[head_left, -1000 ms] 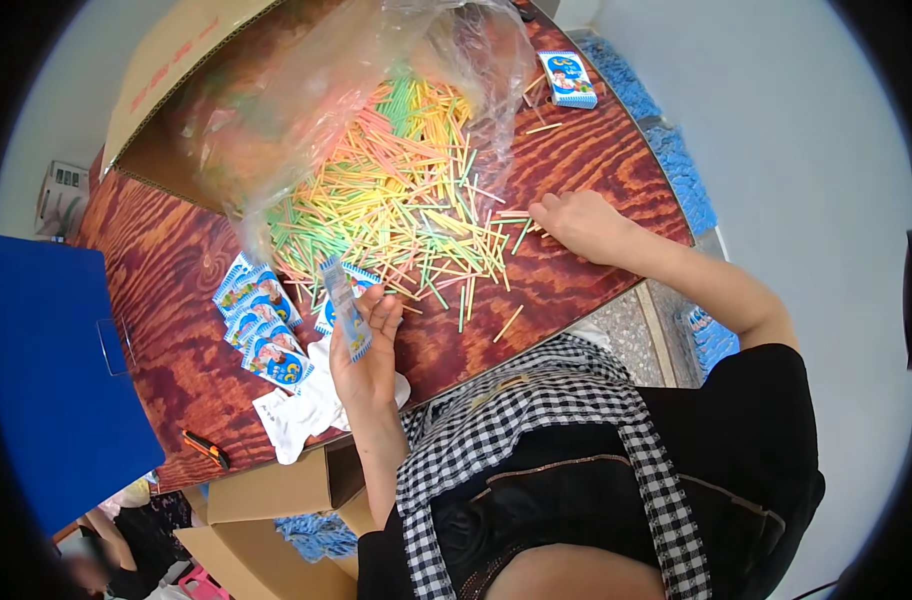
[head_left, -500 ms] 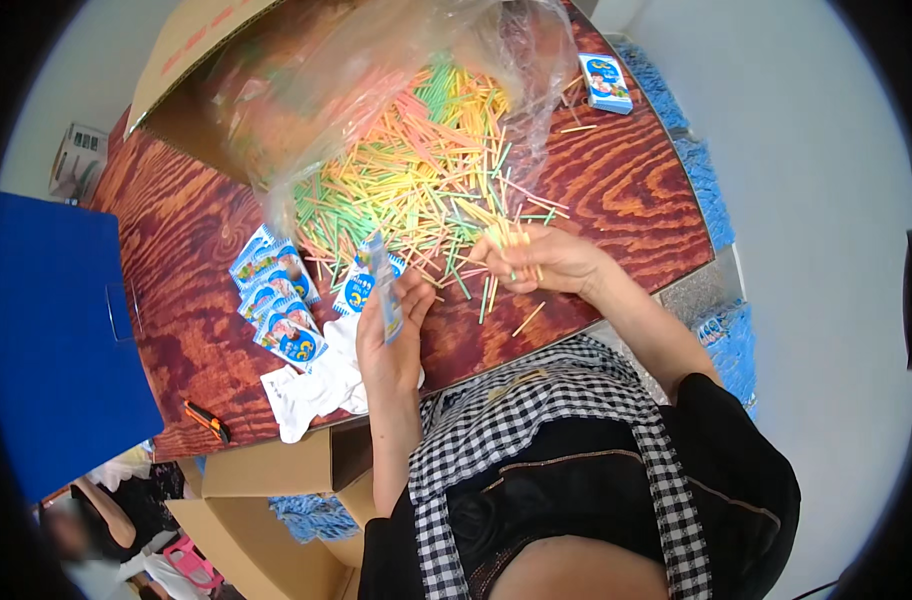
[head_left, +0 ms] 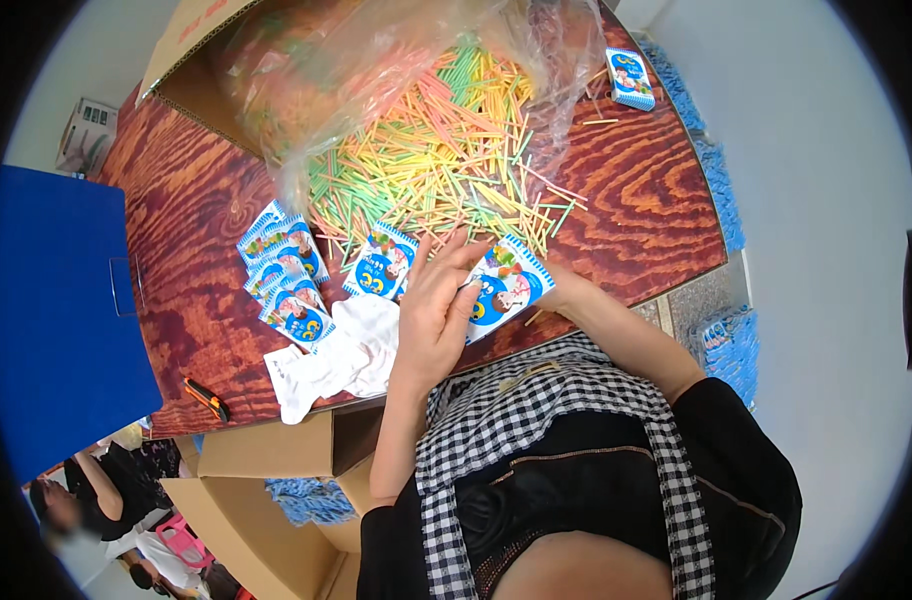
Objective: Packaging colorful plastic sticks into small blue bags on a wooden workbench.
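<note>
My left hand (head_left: 438,312) has its back up, its fingers stretched toward the stick pile and its thumb on the edge of a blue-and-white printed packet (head_left: 506,286). That packet covers most of my right hand (head_left: 566,291), so its fingers and anything in them are hidden. Beyond both hands lies a heap of thin pink, yellow and green sticks (head_left: 426,165), spilling from a clear plastic bag (head_left: 306,130). Another packet (head_left: 380,262) lies flat just left of my left hand. Several more packets (head_left: 294,312) overlap farther left.
White gloves or cloth (head_left: 351,350) lie near the table edge, with a box cutter (head_left: 207,398) to the left. A cardboard box (head_left: 191,50) holds the bag; an open box (head_left: 261,450) stands below. Small packs (head_left: 630,78) sit far right. A person (head_left: 111,500) is at lower left.
The packet in my left hand has gone from edge-on to facing up and shifted right, over my right hand. The sticks my right hand was gripping are now out of sight.
</note>
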Demonstrator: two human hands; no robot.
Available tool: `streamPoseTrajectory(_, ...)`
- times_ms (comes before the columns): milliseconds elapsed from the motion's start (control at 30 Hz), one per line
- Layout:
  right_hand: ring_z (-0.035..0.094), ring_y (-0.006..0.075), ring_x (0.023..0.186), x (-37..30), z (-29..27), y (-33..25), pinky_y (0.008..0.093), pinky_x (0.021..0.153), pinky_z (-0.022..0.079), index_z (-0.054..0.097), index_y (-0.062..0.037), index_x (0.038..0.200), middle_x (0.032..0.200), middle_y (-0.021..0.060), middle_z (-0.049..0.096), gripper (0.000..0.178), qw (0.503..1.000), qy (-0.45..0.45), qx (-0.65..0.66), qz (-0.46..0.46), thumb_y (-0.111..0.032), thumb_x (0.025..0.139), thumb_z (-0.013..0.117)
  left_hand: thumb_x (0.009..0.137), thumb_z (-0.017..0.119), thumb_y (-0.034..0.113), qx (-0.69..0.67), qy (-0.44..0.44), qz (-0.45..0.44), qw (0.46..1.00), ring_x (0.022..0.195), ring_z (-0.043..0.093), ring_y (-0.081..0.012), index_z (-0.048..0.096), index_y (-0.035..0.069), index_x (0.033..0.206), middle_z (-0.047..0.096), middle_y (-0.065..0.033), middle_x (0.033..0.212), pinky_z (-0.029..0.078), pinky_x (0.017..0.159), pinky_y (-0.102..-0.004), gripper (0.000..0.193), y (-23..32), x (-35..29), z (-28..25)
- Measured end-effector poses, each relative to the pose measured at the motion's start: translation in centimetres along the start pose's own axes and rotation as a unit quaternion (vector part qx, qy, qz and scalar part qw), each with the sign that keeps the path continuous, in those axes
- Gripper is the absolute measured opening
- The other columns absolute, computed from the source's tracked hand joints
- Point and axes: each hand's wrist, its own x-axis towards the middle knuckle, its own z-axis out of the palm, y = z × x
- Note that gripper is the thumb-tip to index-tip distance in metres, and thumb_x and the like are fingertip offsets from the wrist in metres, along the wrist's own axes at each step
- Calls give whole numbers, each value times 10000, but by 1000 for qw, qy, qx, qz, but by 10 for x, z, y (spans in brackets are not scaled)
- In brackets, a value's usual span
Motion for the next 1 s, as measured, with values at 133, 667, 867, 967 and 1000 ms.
streamPoseTrajectory(133,598,100,875,1,24,-25,256,782,487,573,-40,1144,974,27,633,235,993,-2,-99,-58,-121,924,576,911,534,96,-11,19,-12,1000,1149,561,-288,615,-1,967,635,-114,1146,300,1078,-458,138,-7,-12,4)
streamPoseTrajectory(667,538,85,694,4,45,-61,217,672,446,573,7,939,764,18,556,181,977,-13,-172,-127,-168,954,530,959,532,178,-402,284,-229,840,677,549,-109,574,19,861,570,-18,770,530,794,-334,192,-39,-49,-1)
streamPoseTrajectory(867,543,84,706,2,43,-62,218,674,447,573,9,928,777,19,560,184,974,-14,-177,-139,-167,957,527,957,537,156,-357,298,-278,840,697,557,-113,577,3,871,622,-54,818,504,764,-308,179,-29,-41,1)
streamPoseTrajectory(967,545,84,709,3,43,-61,219,673,448,574,6,928,770,19,560,185,974,-18,-174,-144,-171,958,525,945,546,111,-337,282,-260,860,718,578,-101,583,-10,909,627,-40,834,498,729,-274,132,-40,-51,-1)
streamPoseTrajectory(1000,545,83,710,3,42,-59,219,673,448,574,5,931,768,20,562,188,975,-16,-172,-141,-174,960,524,945,546,111,-337,282,-260,860,718,578,-101,583,-10,909,627,-40,834,498,729,-274,132,-42,-53,-1)
